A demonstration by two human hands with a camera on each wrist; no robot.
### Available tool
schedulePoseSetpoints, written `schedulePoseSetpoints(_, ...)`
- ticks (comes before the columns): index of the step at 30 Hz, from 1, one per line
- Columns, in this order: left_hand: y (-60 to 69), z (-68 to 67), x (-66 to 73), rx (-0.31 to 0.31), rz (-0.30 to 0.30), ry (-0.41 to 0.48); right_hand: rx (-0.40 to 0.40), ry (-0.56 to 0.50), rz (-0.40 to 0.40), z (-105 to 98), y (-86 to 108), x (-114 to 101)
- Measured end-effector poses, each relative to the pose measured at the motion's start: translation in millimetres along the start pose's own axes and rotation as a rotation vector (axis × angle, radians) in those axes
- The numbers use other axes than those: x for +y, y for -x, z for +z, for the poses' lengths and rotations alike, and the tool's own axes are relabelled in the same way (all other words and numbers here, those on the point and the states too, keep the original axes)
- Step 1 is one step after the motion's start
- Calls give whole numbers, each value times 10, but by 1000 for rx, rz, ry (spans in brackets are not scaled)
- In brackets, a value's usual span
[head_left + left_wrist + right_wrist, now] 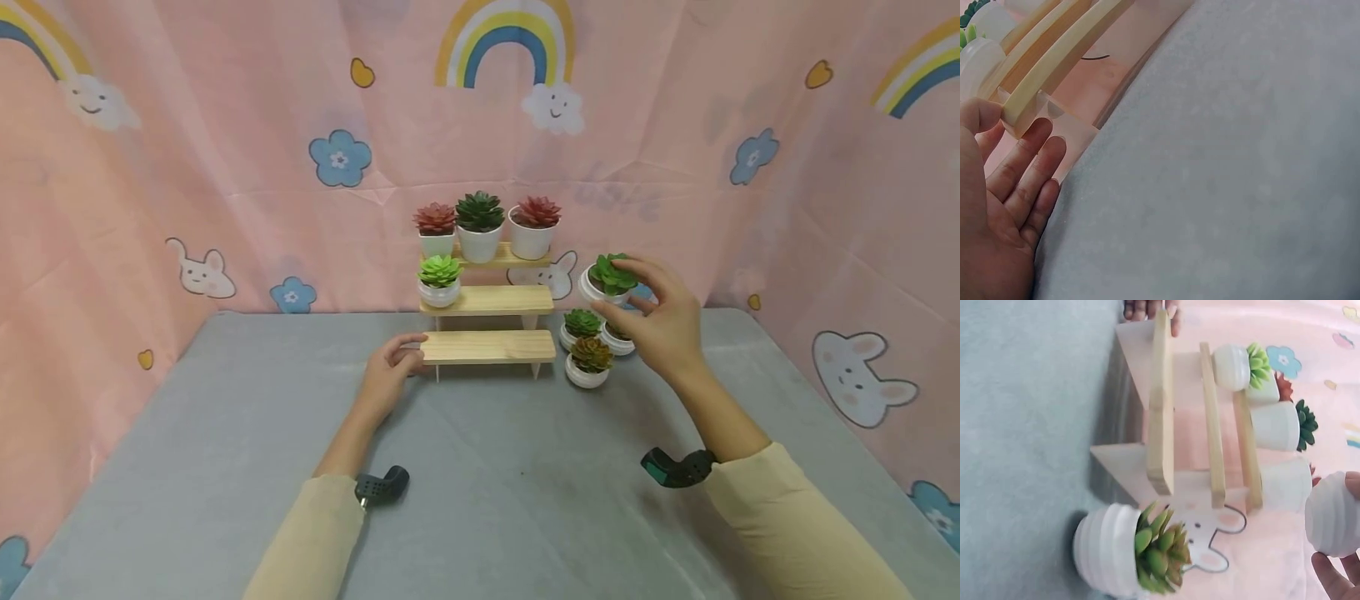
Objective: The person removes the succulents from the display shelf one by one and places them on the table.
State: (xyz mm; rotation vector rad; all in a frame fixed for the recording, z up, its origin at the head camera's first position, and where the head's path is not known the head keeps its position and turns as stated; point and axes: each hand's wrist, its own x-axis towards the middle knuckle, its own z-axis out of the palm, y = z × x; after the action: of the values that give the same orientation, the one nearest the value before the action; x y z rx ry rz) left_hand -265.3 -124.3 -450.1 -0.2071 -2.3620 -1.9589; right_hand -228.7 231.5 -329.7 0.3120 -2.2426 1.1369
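My R hand point(667, 321) pinches 1 green succulent point(606, 279) by its ribbed white pot, w/ thumb on one side and fingers on the other; I think it is held so b/c the pot is small and the leaves should not be crushed. It is in the air, to the right of the 3-tier wooden stand point(487, 347), apart from it.

My L hand point(386, 379) pinches the left end of the lowest tier betw. thumb and index; the other 3 fingers stretch out near it. Prob. this is to steady the stand, which looks light.

Just right of the stand, 3 potted succulents wait on the grey tablecloth point(480, 517): 1 dark green point(582, 323), 1 brownish point(589, 360), and 1 partly hidden plant point(618, 340) whose colour I cannot tell well. They are grouped there, I suppose, for easy reach.

The middle tier has 1 light-green succulent point(439, 279) at its left end, w/ bare wood beside it. The top tier has 3: small red succulent point(436, 227), dark-green rosette point(480, 225), bigger red succulent point(534, 227); prob. the taller pots are at the back so as not to hide others. Total I count 8 plants, all in white pots.
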Motion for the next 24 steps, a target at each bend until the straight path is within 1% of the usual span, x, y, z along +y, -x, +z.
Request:
schedulePoseSetpoints(2,7,-13,0,0,-6,-2,10,14,10,-59,45,32)
schedulePoseSetpoints(3,30,-18,45,-6,-3,-7,17,20,16,-90,70,48)
schedulePoseSetpoints(9,27,-23,50,-9,-1,-17,61,-38,53,-295,212,157)
schedulePoseSetpoints(10,2,-20,5,-5,-5,-19,67,-54,58,-324,231,179)
schedulePoseSetpoints(14,-13,-12,2,-6,-9,-26,94,-51,64,-406,305,299)
schedulePoseSetpoints(18,-8,-11,8,-8,-20,-10,94,-48,74,-394,394,444)
schedulePoseSetpoints(21,2,-17,9,-9,-28,-3,70,-59,85,-335,456,560)
schedulePoseSetpoints(24,1,7,51,-13,-37,-4,34,-53,91,-298,522,675)
